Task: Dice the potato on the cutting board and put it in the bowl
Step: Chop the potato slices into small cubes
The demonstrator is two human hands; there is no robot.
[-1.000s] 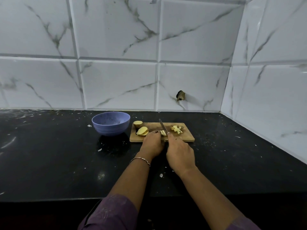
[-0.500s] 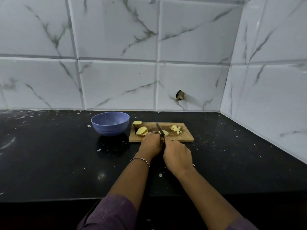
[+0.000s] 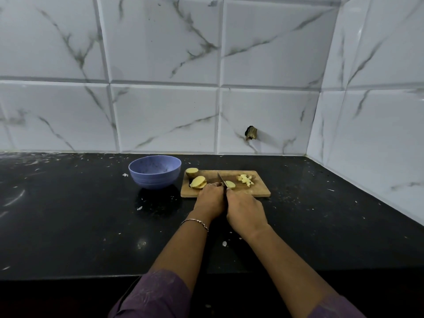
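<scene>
Head view looks down on a black counter (image 3: 91,226) with the cutting board (image 3: 259,191) lying just beyond both hands. The right hand (image 3: 246,212) is closed round the handle of the knife (image 3: 221,179); the handle is buried in the fist and only the blade shows, pointing away from the person between the two hands. The left hand (image 3: 210,200) curls its fingers down at the blade's left side, apparently pinning the potato slice (image 3: 230,184), though the contact is hidden behind the knuckles. That slice lies flat, its long axis running left to right across the board, so the blade crosses it squarely and the uncut part shows just right of the edge. Farther right sits the diced pile (image 3: 246,179); left of the hands wait the stacked slices (image 3: 198,182) and an end piece (image 3: 191,172). The blue bowl (image 3: 154,177) stands off the board's left end, nearer the left hand, and I judge its inside holds no potato.
</scene>
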